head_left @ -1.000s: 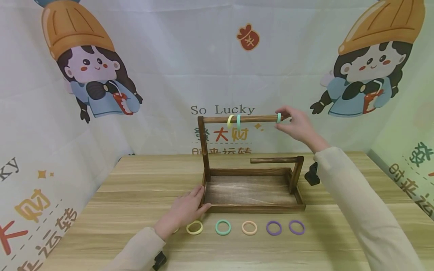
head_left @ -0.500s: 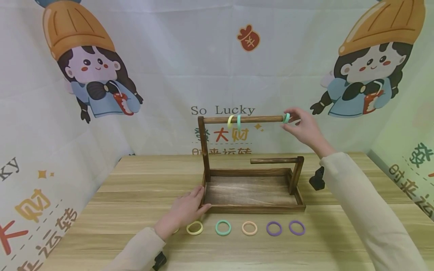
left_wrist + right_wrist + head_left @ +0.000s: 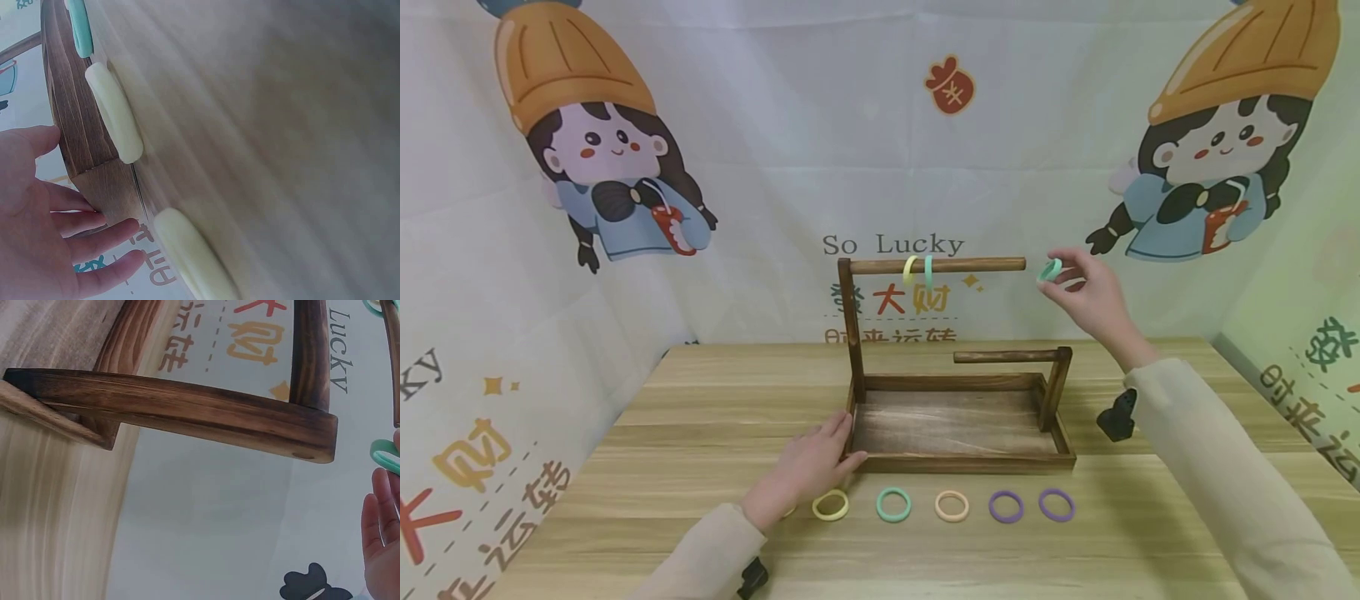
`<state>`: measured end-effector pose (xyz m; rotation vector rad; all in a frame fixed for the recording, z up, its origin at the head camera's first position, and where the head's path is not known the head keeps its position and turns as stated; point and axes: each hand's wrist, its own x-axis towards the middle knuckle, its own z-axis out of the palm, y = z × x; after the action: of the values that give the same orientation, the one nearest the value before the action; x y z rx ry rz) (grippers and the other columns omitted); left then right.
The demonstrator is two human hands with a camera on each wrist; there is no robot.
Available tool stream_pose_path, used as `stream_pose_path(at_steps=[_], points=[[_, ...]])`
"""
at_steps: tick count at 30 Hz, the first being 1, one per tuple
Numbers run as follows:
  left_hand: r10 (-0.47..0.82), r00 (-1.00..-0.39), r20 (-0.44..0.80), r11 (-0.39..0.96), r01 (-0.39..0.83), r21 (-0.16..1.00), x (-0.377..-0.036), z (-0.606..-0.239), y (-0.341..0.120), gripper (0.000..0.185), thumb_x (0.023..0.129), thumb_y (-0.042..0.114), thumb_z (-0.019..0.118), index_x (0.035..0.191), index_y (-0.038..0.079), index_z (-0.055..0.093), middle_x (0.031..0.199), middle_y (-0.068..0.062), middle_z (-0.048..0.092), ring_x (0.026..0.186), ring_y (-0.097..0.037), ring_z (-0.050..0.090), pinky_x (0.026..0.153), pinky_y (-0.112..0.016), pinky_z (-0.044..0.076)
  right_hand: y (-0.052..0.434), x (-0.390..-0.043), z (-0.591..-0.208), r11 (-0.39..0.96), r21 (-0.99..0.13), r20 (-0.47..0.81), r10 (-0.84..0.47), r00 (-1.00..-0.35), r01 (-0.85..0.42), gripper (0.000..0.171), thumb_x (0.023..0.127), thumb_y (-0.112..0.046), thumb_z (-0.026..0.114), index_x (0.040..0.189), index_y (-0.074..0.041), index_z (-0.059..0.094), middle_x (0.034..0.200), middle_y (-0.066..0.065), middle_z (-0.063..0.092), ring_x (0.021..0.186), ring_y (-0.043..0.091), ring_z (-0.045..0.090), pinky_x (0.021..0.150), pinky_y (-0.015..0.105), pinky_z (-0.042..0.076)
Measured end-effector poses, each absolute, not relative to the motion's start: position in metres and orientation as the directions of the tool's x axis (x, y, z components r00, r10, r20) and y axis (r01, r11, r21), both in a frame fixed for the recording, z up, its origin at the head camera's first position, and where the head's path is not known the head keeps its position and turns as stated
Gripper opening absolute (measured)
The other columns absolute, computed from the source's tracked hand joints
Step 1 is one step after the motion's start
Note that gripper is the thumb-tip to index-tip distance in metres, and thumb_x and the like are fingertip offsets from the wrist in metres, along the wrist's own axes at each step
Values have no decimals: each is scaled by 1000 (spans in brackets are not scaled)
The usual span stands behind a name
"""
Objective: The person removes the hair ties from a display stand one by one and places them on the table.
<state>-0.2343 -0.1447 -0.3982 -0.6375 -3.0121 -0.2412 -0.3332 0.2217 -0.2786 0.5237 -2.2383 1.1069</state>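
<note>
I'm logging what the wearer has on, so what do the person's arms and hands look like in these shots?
Both arms wear loose, long cream-beige sleeves reaching the wrists. The left hand and right hand are bare: no gloves, rings or watch visible. A small black device, apparently a wrist camera, sits under each forearm; no cables show.

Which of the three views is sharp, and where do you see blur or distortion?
Head view: evenly lit and sharp on the wooden rack and the green ring in the right hand. Left wrist view: the tabletop is smeared. Right wrist view: the lower bar looks bowed by the lens.
</note>
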Motion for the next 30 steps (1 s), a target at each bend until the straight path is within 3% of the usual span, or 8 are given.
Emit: stream_pose_path(at_steps=[6, 13, 20, 30], points=[[398, -914, 83, 902, 406, 145, -234, -398, -145, 64, 91, 43, 43, 133, -5, 34, 135, -20, 33, 110, -43, 42, 86, -53, 36, 227, -326, -284, 560, -605, 653, -58, -755, -566, 37, 80, -9, 65, 114, 0, 53, 94, 14, 56, 75, 6, 52, 63, 15, 41], [397, -914, 86, 903, 405, 145, -234, -398, -144, 64, 90, 42, 44, 133, -5, 34, 135, -19, 33, 110, -43, 42, 85, -53, 36, 217, -287, -273, 523, -628, 648, -60, -759, -577, 35, 80, 1, 61, 113, 8, 50, 94, 22, 53, 77, 11, 50, 64, 14, 40], [396, -915, 76, 905, 403, 137, -234, -398, -145, 65, 91, 43, 43, 133, -5, 33, 135, -19, 32, 110, -42, 41, 86, -52, 36, 223, -282, -283, 494, -665, 623, -48, -781, -560, 36, 81, -1, 61, 114, 9, 49, 94, 21, 52, 75, 1, 48, 63, 13, 40], [399, -914, 76, 902, 406, 148, -233, -397, -145, 64, 91, 43, 43, 133, -5, 34, 135, -20, 32, 111, -43, 41, 87, -51, 36, 237, -283, -301, 485, -676, 621, -31, -783, -555, 36, 80, 3, 61, 113, 10, 49, 92, 19, 53, 74, 3, 50, 61, 11, 41]])
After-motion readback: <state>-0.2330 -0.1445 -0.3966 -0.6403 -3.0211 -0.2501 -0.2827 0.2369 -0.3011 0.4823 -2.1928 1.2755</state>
